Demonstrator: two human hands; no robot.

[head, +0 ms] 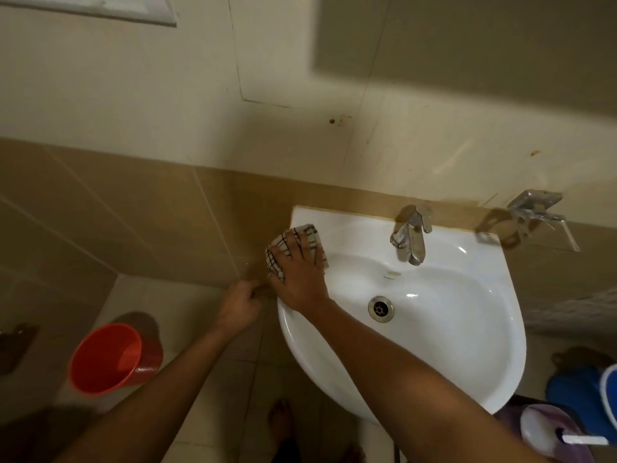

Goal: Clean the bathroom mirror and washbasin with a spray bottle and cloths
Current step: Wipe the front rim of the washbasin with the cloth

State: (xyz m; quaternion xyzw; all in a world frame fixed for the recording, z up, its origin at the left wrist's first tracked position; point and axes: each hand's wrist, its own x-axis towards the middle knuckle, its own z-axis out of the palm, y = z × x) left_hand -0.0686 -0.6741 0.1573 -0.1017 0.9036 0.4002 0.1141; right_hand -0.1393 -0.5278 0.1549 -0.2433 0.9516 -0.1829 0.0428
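A white washbasin [467,345] hangs on the tiled wall, with a chrome tap [411,235] at its back and a drain [380,308] in the bowl. My right hand [297,275] lies flat with spread fingers on a white cloth with dark checks [309,233], pressing it onto the basin's back left rim. My left hand [238,307] hangs left of the basin with its fingers curled, and nothing shows in it. The bottom edge of the mirror [467,45] shows at the top right. No spray bottle is in view.
A red bucket [107,357] stands on the floor tiles at the left. A metal wall holder [534,215] is fixed right of the tap. Blue and purple tubs [581,412] sit at the lower right. My bare foot [282,422] is under the basin's front.
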